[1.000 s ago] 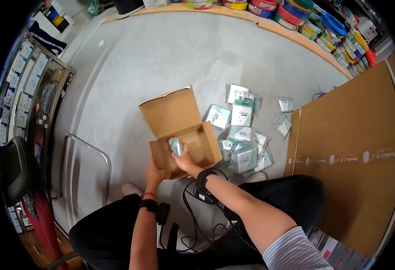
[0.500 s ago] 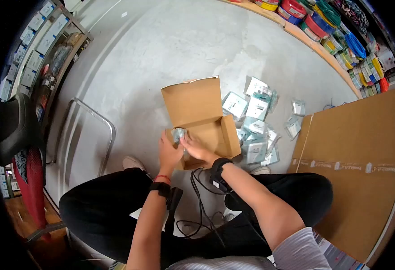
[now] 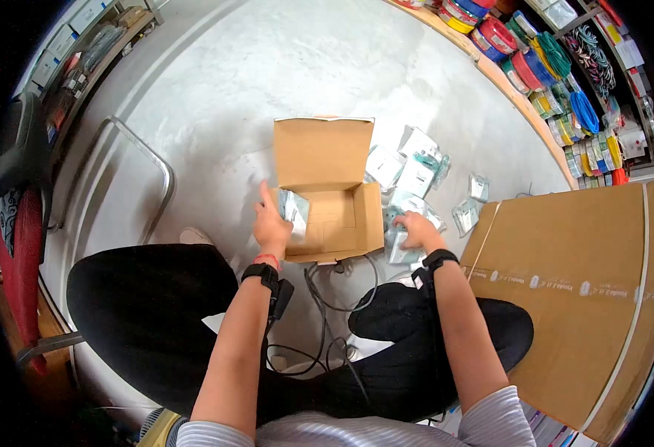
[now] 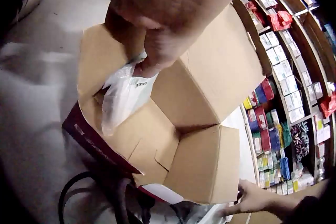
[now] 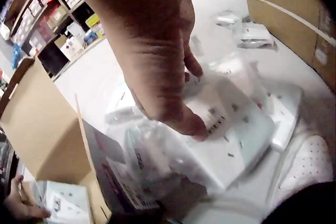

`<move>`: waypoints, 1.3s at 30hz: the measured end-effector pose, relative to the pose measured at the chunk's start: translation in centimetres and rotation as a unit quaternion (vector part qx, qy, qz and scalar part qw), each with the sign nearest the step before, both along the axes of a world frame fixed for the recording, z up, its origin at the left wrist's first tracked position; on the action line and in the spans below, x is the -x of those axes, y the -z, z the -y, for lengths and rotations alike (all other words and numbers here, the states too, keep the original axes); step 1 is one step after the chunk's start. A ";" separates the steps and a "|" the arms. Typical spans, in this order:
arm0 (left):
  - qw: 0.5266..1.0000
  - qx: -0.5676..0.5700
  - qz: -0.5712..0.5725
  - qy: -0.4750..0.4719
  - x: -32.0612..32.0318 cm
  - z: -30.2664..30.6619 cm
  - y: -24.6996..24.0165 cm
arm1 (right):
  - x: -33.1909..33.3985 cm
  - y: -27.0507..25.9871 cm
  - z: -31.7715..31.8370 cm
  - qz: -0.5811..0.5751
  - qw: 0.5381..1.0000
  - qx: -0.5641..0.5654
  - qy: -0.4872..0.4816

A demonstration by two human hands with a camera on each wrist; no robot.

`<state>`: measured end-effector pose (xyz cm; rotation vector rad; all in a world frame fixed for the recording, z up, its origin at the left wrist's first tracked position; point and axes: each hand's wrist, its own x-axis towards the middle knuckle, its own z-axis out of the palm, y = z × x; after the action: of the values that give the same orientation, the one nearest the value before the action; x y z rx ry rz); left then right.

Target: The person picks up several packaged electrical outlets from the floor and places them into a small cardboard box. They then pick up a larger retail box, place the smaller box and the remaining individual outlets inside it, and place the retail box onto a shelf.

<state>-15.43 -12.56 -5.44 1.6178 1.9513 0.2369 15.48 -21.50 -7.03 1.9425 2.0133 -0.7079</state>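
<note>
My left hand (image 3: 271, 225) is at the left wall of an open cardboard box (image 3: 368, 216). Its thumb lies against a bagged white wall socket (image 4: 131, 95) standing on edge inside that wall, with the other fingers partly hidden behind it. On the floor beside the box, my right hand (image 3: 420, 232) is over a pile of bagged wall sockets (image 5: 239, 134). Its thumb rests on a plate there; the other fingers point down a little apart from the thumb.
Two bagged pieces, one a small packet (image 3: 479, 187), lie apart at the right. A large carton (image 3: 565, 298) stands at the right side. Black cables (image 3: 319, 328) run between the legs. Wire coils (image 3: 524, 71) fill the back right shelf; a metal frame (image 3: 164, 175) is at left.
My right hand has left the box, where it was setting the wall socket beside the left wall, and moved right to the pile. The left hand has stayed at the left wall.
</note>
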 end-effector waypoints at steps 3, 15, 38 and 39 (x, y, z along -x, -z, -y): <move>1.000 -0.017 0.014 0.001 0.6 0.3 0.7 | 1.5 0.3 0.6 0.057 0.998 -0.002 -0.023; 0.999 -0.005 0.034 0.032 3.3 -0.5 4.1 | -0.5 -9.6 -6.0 -0.433 0.881 0.036 0.187; 0.978 0.044 0.197 0.042 5.3 0.1 2.8 | 17.8 1.1 -7.4 -0.224 0.935 -0.257 -0.100; 0.978 0.043 0.200 0.045 5.3 0.0 2.9 | 18.7 0.6 -7.3 -0.170 0.934 -0.275 -0.152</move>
<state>-20.76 -12.56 -8.32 1.4653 1.5589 0.4029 -3.27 -14.16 -7.64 1.7763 2.9011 -0.4558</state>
